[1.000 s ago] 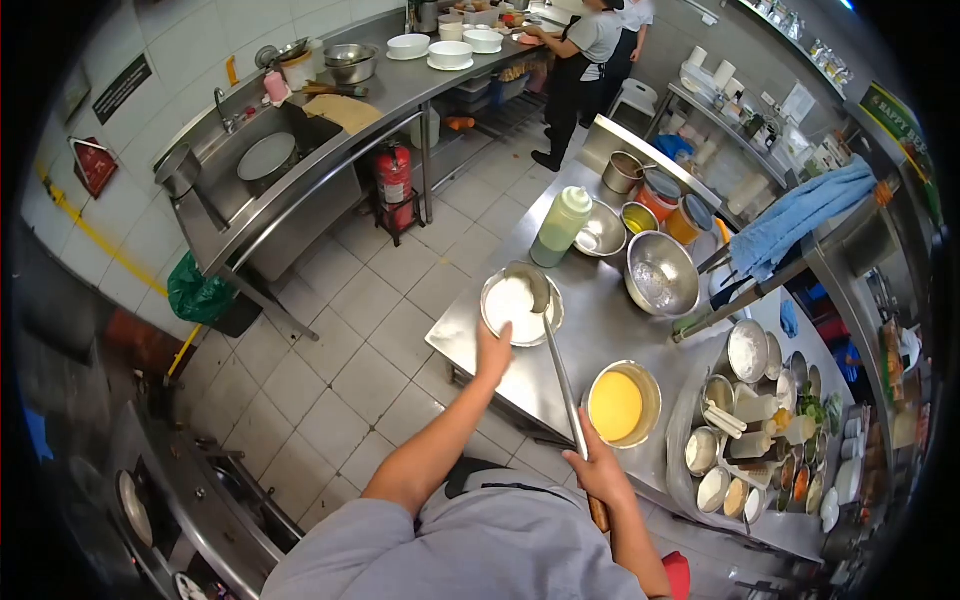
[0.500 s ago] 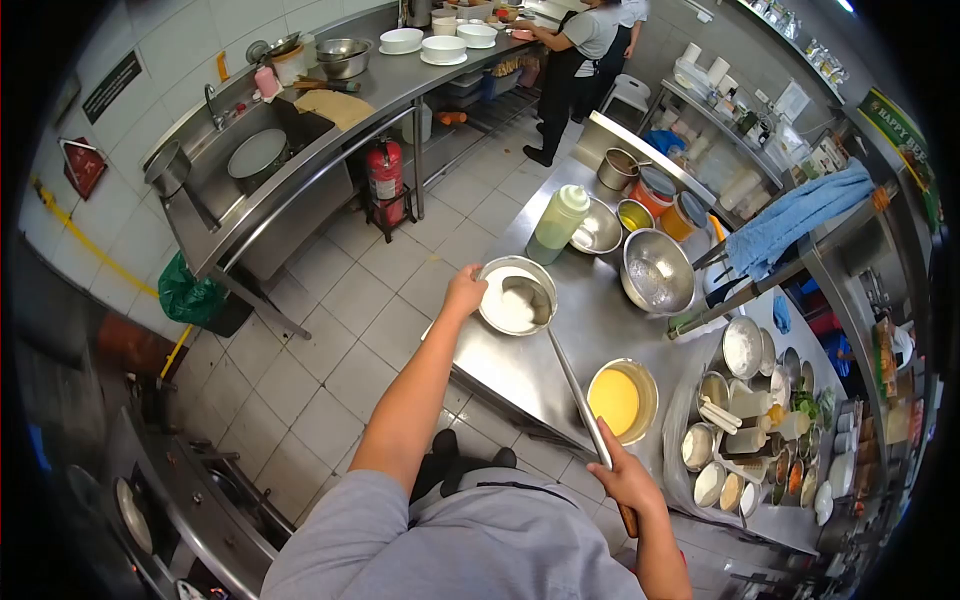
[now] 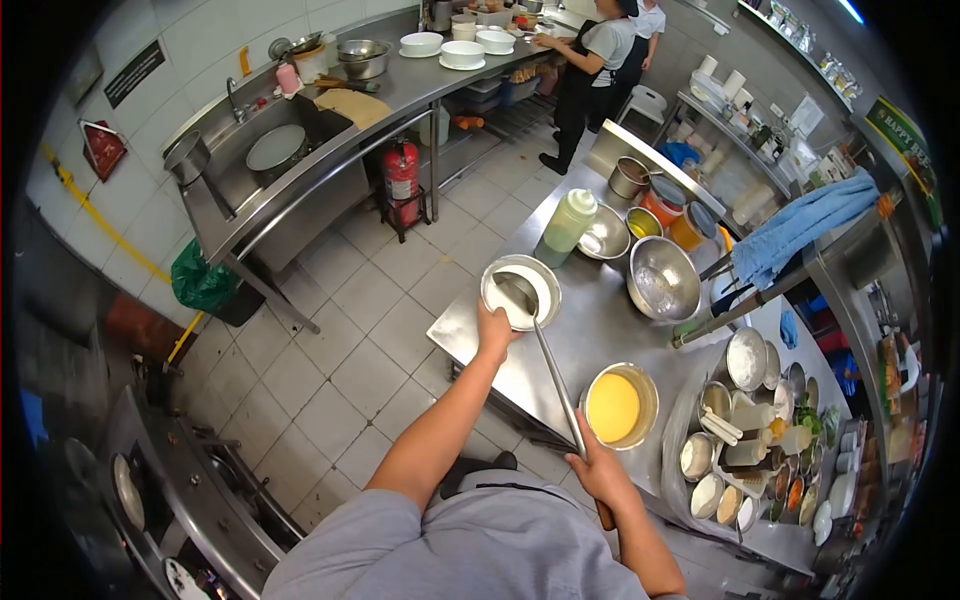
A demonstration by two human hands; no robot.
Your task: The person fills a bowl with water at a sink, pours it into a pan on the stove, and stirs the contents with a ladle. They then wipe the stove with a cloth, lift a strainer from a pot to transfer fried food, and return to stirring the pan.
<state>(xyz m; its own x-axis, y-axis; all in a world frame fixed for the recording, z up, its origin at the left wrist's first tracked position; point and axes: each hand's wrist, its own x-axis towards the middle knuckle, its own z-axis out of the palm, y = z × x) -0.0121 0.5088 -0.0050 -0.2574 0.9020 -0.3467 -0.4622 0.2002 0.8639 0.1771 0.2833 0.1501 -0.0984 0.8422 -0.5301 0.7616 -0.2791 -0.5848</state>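
My left hand is closed on the near rim of a round metal bowl that holds something white. Inside that bowl lies the head of a long-handled ladle. My right hand grips the ladle low on its handle, near the brown end. Right of the handle stands a metal pot of yellow liquid. Behind the bowl are a squeeze bottle of pale green liquid and a shallow steel bowl.
A large steel bowl and orange-lidded tubs stand farther back on the steel table. Several ingredient containers crowd the right end. A fire extinguisher stands below the sink counter. Two people work at the far counter.
The ladle's head has shifted left within the bowl and now shows its hollow. My left hand has moved to the bowl's near side. My right hand has moved slightly left.
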